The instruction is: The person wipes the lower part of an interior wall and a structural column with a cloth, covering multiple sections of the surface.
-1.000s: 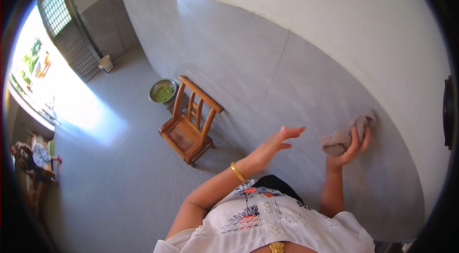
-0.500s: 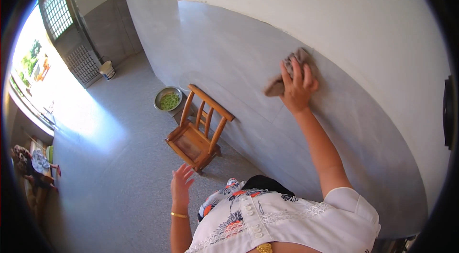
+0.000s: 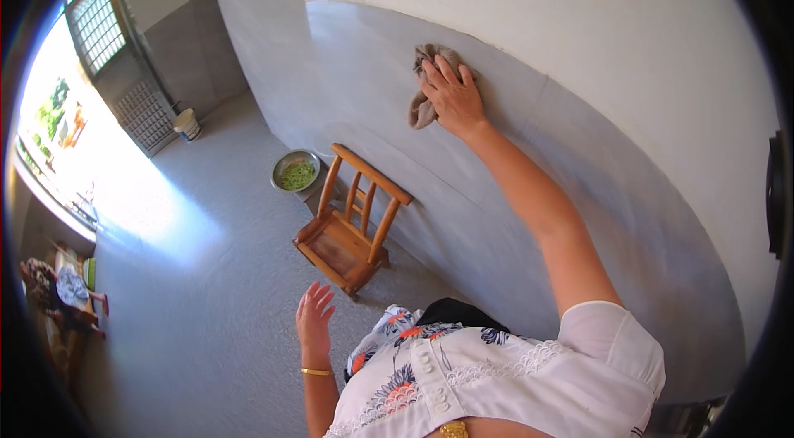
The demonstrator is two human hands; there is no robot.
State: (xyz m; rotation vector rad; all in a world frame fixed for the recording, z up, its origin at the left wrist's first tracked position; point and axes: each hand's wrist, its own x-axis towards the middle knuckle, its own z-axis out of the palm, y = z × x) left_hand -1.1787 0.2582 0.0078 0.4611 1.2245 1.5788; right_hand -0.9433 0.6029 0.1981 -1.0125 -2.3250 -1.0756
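Note:
My right hand [image 3: 453, 97] presses a crumpled grey-brown cloth [image 3: 423, 110] against the grey lower band of the wall [image 3: 364, 66], just under its border with the white upper part. The fingers are bent over the cloth, which bunches above them and hangs out beside the palm. Down at my left side, my left hand [image 3: 314, 315] hangs in the air with nothing in it, fingers stretched out. It is nearest to a small wooden chair [image 3: 341, 246], but apart from it.
Beyond the chair, a metal bowl of green vegetables [image 3: 296, 173] stands raised beside the wall. A white bucket [image 3: 187, 125] is on the floor near the bright doorway. At the far left edge another person [image 3: 73, 293] is partly visible. A dark object [image 3: 776, 194] shows at the right edge.
My right hand has slid the cloth along the wall to the left and slightly upward, the arm reaching farther. My left hand has barely moved.

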